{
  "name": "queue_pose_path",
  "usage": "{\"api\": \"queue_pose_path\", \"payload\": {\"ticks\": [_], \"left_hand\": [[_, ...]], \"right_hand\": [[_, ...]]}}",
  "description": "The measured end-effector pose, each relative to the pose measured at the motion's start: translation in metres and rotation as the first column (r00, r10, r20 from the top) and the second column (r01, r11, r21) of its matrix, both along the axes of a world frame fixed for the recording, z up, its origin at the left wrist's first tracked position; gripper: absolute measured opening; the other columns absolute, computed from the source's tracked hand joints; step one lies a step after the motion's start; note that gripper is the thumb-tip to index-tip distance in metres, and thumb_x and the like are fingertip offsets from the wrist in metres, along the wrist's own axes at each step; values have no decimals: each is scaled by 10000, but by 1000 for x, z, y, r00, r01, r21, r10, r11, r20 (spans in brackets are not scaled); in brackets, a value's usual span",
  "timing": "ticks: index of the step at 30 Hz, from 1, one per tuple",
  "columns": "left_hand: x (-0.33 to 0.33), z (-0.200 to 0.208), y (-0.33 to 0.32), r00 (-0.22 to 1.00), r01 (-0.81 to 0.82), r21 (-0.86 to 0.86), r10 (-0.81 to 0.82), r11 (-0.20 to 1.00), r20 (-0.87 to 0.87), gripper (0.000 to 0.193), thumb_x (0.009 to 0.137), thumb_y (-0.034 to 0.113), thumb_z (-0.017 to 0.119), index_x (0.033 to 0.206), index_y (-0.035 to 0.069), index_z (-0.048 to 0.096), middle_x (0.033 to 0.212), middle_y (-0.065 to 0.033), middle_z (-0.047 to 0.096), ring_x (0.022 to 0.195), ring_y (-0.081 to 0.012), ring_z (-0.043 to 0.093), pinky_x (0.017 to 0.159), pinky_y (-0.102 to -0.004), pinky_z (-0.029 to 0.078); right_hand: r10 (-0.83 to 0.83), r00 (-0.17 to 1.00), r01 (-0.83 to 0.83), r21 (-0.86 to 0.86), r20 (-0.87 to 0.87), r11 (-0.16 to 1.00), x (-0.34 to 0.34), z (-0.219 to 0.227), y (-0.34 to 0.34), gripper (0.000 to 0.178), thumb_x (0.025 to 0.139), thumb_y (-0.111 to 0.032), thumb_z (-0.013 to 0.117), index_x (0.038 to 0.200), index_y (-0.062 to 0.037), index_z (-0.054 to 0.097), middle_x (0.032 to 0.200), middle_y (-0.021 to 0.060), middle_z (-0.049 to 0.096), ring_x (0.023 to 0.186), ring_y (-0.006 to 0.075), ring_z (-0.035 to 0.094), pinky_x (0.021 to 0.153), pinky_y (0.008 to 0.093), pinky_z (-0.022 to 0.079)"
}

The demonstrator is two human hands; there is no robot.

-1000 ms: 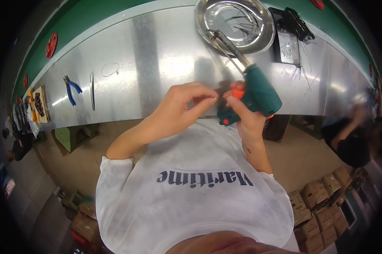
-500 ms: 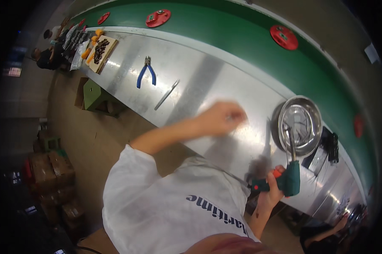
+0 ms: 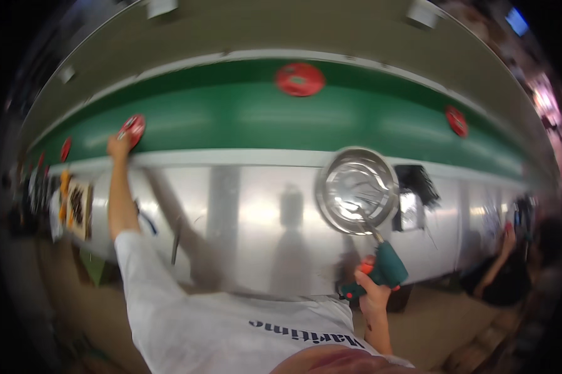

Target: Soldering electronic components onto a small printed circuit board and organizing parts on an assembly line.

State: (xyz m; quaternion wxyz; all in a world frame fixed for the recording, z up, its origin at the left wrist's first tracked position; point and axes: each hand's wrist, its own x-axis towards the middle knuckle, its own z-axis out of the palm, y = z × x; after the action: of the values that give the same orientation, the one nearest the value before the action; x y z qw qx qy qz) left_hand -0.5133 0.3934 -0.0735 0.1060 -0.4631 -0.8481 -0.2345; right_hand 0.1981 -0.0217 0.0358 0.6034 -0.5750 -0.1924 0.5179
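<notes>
Metal bench [image 3: 256,262]: shiny top running crosswise, a green strip [image 3: 368,121] along its far side with red discs spaced out on it.
Soldering gun [image 3: 390,265]: dark green body, orange-red trigger; held at the near edge of the bench, its metal shaft pointing away over the near rim of the bowl.
Right hand [image 3: 373,292]: fingers clamped round the gun's handle, beside the trigger.
Steel bowl [image 3: 326,187]: round, just beyond the gun, thin dark strands [image 3: 369,189] lying inside.
Silvery block [image 3: 410,210]: right of the bowl, a black object [image 3: 423,184] just behind it.
Left hand [image 3: 119,146]: arm stretched out to the green strip, over the near edge of a red disc [image 3: 135,126]; motion blurs it, so I cannot tell whether the fingers are apart or together.
Blue-handled pliers [image 3: 147,221]: on the bench, partly hidden by the left forearm.
Tweezers [image 3: 175,246]: right of the pliers, nearer the front edge.
Wooden board [image 3: 86,215]: farther left, small dark pieces on it, orange items [image 3: 64,187] beside it.
Co-worker [image 3: 499,277]: at the right end, an arm raised toward the bench.
</notes>
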Motion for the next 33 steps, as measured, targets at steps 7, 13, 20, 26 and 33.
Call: {"api": "queue_pose_path", "payload": {"ticks": [7,13,20,26,33], "left_hand": [[146,48,-23,956,292,-21,-293,956,-10,520,794,429,692,1032,-27,617,956,-233,661,882,-378,650,760,-435,510],[372,148,-187,394,913,-57,-835,405,385,402,830,145,689,1194,23,571,1154,-140,632,1020,-258,612,886,-355,477],[463,99,-316,-145,974,-129,-954,-184,262,380,808,186,663,1134,25,554,1203,-163,558,1125,-335,540,945,-411,452],[456,104,-358,166,981,69,-969,182,183,420,735,127,735,1118,41,585,1175,-123,567,1104,-325,540,941,-394,442],[466,91,-427,552,543,131,-470,830,689,162,794,171,716,721,37,662,631,-80,612,493,-227,581,501,-320,472]], "right_hand": [[24,997,-25,18,71,1000,-5,-7,-15,370,723,61,706,1059,-25,578,946,68,609,815,138,594,711,260,477],[126,990,-129,51,63,990,2,-11,-23,368,716,101,689,1038,-29,566,1023,80,580,800,132,578,637,247,453],[166,984,-171,83,62,982,9,-8,-38,390,710,138,657,1037,-34,532,1014,91,543,800,164,577,658,252,464],[180,980,-187,96,80,978,6,-12,-48,394,715,143,651,1045,-30,521,1005,100,537,777,154,556,625,247,435],[242,966,-250,74,94,966,-7,-12,-39,397,722,142,640,1060,-25,515,1007,108,533,777,155,559,628,242,444]]}}
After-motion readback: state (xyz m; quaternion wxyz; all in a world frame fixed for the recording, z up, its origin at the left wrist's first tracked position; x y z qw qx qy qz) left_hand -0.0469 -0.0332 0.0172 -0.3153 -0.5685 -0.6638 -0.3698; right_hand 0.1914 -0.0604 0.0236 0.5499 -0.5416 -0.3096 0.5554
